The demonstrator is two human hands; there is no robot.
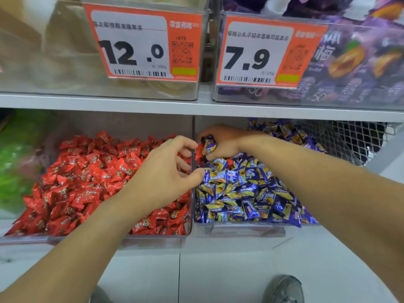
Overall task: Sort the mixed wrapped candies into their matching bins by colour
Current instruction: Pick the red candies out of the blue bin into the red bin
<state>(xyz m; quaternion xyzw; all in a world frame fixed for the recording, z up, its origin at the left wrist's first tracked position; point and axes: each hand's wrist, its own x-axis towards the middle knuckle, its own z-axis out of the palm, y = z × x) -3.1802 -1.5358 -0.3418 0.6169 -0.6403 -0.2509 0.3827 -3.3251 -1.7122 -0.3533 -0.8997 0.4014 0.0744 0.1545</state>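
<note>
A clear bin on the left is heaped with red wrapped candies. Beside it on the right, a second clear bin holds purple-and-yellow wrapped candies. A few red candies lie in the purple bin's back left corner, against the divider. My right hand is at that corner and grips a small bunch of purple candies. My left hand hovers over the red bin at the divider. Its fingers are curved in a loose claw, its thumb reaches across to the purple side, and I see nothing held.
A white shelf edge runs just above both bins, carrying upper bins with orange price tags 12.0 and 7.9. Green packets lie far left and a wire mesh far right. Below are the floor and a shoe.
</note>
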